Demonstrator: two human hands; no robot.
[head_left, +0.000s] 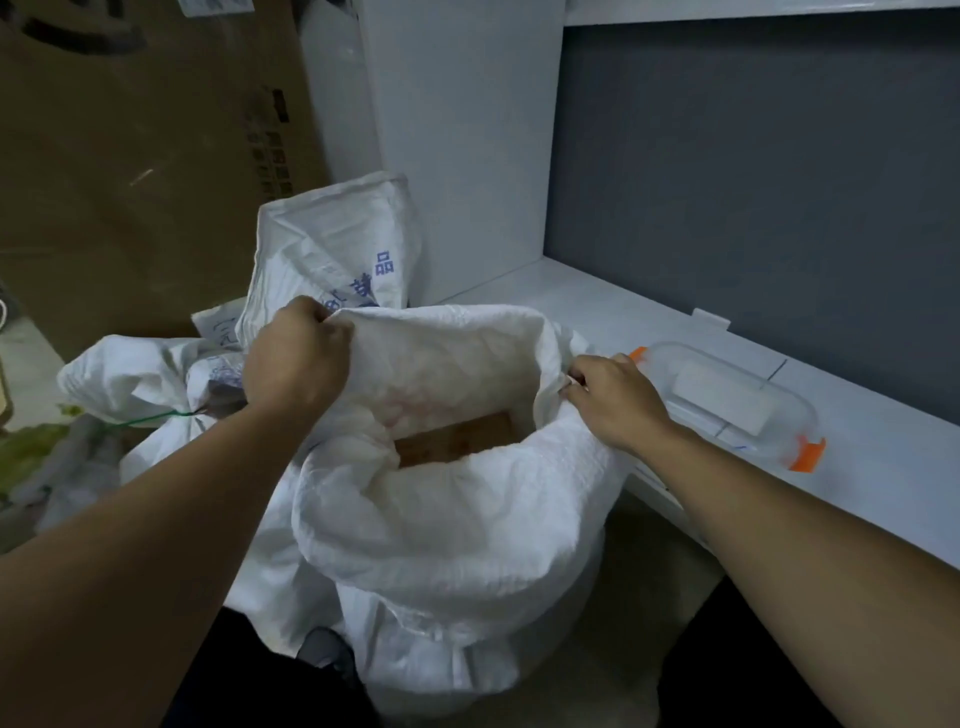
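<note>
Gripping the far left part of the rim, the left hand (296, 358) has its fingers curled tight over the folded edge of the white sack (457, 545). The right hand (618, 400) pinches the opposite side of the rim, fingers bent and knuckles up, so that the two hands hold the mouth wide open between them. The sack stands on the floor in front of the person, its right side pressed against the front edge of the counter (883, 467), near the counter's left end. It is made of woven plastic, crinkled and slightly glossy, and its top is rolled outward into a thick, soft collar. Deep inside shows a flat brown patch (457, 436) with straight edges; what it is cannot be told.

On the smooth white counter, close to its front edge and just beside the right hand, lies a clear plastic container (727, 395) with rounded corners and orange clips. Behind the left hand a printed sack (332, 244) stands slumped, and a tied sack (140, 374) lies beside it, crowding that side. A strip of bare floor shows below the counter's edge, to the right of the sack.
</note>
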